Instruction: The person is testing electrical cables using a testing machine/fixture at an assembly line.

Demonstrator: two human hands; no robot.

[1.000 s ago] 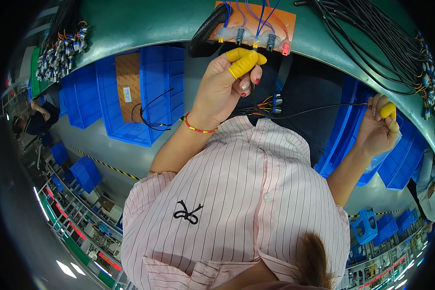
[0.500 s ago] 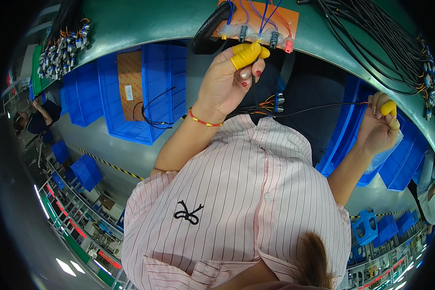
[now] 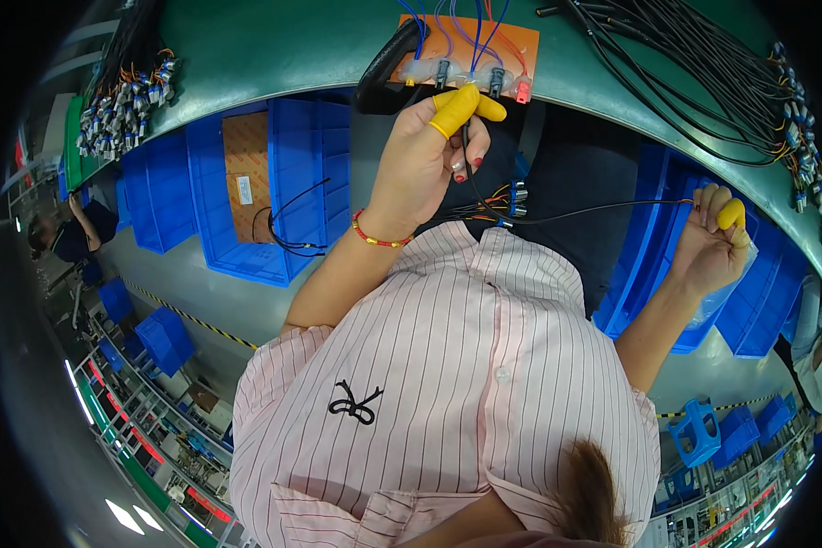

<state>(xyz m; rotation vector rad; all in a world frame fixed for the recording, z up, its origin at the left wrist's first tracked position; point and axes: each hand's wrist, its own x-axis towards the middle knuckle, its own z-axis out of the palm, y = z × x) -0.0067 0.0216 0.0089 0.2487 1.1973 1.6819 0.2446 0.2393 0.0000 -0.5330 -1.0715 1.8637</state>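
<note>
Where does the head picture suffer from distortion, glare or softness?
In the head view, the green table bows along its edge; the frame's corners go black; lamps at lower left glare white; the co-worker at the left rim looks soft; the left hand and right hand look fairly clear.

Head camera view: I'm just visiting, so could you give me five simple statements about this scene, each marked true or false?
1. The board near the left hand is orange. True.
2. The right hand is empty. False: it holds a black cable.
3. Yellow covers sit on some left-hand fingers. True.
4. The bracelet is on the right wrist. False: the bracelet circles the left wrist.
5. The shirt is striped. True.
</note>
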